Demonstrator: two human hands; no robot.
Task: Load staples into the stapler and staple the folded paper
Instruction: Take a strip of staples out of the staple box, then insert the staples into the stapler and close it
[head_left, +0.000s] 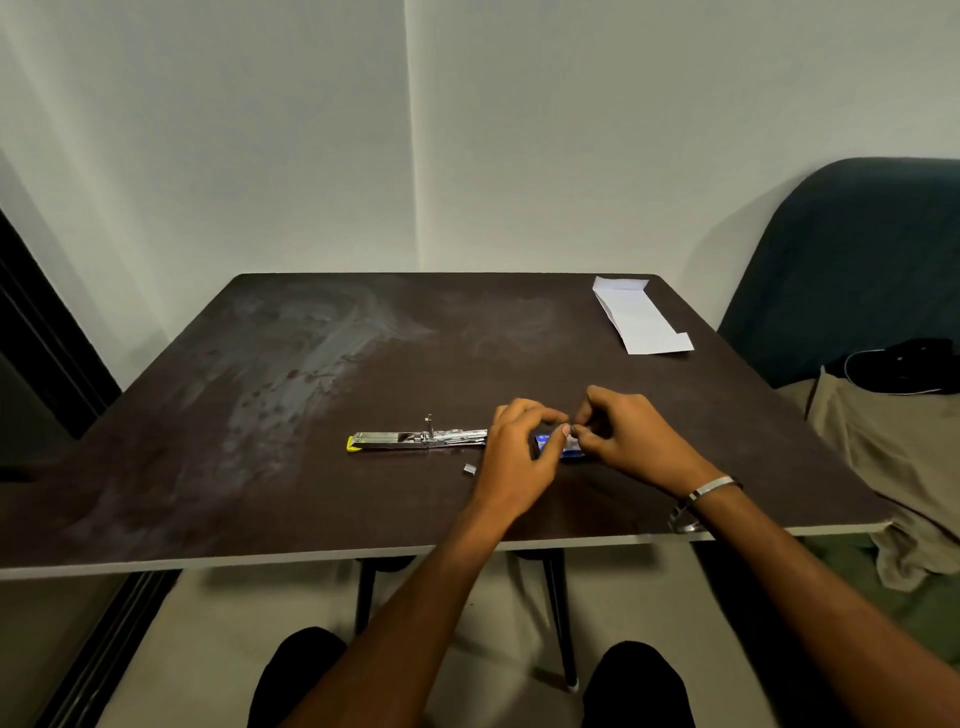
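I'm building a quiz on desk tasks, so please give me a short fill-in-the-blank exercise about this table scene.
1. The opened silver metal stapler has a plastic tip coloured ____.
2. The folded white paper lies near the table's far ____ corner.
3. Both the left hand and the right hand work at a small box coloured ____.
4. The silver metal bangle is worn on the ____ wrist.

Missing words: yellow; right; blue; right

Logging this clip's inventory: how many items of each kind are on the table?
Stapler, opened flat: 1
Blue staple box, under the hands: 1
Loose staple strip: 1
Folded paper: 1
Total: 4
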